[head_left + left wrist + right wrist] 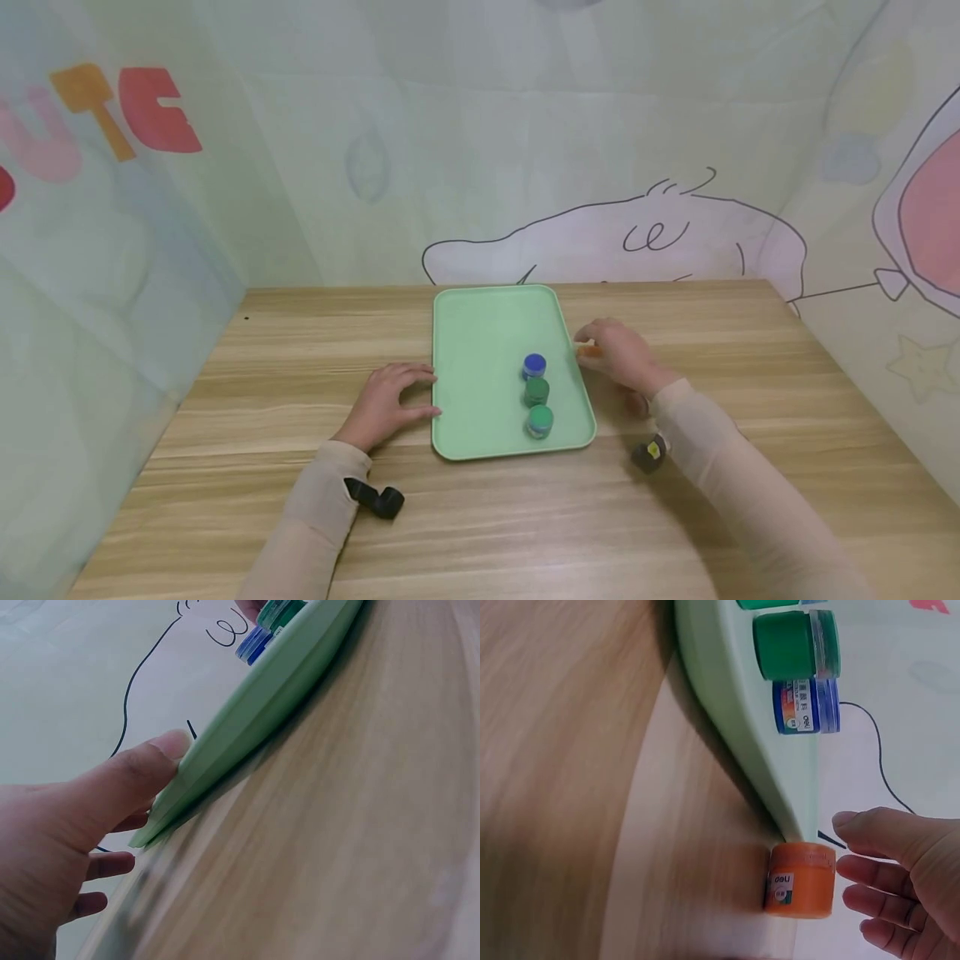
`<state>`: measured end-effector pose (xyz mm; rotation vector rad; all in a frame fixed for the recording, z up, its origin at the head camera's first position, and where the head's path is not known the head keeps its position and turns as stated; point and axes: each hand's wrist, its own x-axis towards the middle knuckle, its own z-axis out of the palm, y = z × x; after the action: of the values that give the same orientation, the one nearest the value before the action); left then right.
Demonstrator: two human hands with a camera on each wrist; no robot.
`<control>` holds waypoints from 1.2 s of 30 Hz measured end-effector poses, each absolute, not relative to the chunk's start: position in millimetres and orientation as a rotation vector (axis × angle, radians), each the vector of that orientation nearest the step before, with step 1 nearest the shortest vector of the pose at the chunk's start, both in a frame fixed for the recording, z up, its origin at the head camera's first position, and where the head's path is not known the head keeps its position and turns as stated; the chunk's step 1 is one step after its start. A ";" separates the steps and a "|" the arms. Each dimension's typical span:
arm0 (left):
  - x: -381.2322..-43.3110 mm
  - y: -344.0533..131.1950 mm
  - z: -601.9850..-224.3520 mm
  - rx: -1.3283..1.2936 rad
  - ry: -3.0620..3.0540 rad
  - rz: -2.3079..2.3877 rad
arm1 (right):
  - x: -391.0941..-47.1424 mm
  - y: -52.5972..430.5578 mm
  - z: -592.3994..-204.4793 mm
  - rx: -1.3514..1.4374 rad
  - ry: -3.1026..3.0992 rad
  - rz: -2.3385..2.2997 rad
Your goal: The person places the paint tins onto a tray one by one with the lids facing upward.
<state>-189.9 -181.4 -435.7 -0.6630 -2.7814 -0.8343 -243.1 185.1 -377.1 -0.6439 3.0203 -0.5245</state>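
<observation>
Just outside the tray (480, 337), the orange jar (802, 883) sits by the loosely spread right hand (622, 354); best close evenly around it, the wide left hand (386, 404) bracing the tray

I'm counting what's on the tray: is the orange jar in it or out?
Out. The orange jar stands on the table, outside the tray; the head view shows it just past the tray's right rim.
</observation>
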 end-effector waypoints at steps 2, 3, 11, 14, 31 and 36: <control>-190.0 -181.4 -435.5 -0.663 -2.780 -0.835 | -244.0 187.1 -378.5 -0.652 3.037 -0.481; -190.0 -181.5 -435.6 -0.664 -2.780 -0.833 | -244.3 188.0 -379.1 -0.654 3.044 -0.461; -190.3 -182.0 -437.2 -0.666 -2.771 -0.837 | -243.9 191.4 -380.2 -0.674 3.076 -0.352; -190.1 -182.4 -437.6 -0.668 -2.772 -0.832 | -244.6 192.5 -381.5 -0.692 3.071 -0.326; -190.0 -181.4 -436.1 -0.667 -2.775 -0.833 | -249.1 194.3 -388.5 -0.734 3.085 -0.233; -189.7 -181.4 -435.6 -0.668 -2.776 -0.832 | -250.2 192.7 -389.8 -0.745 3.090 -0.202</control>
<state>-189.7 -181.4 -435.6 -0.6679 -2.7764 -0.8318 -250.2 192.7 -389.8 -0.7454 3.0901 -0.2021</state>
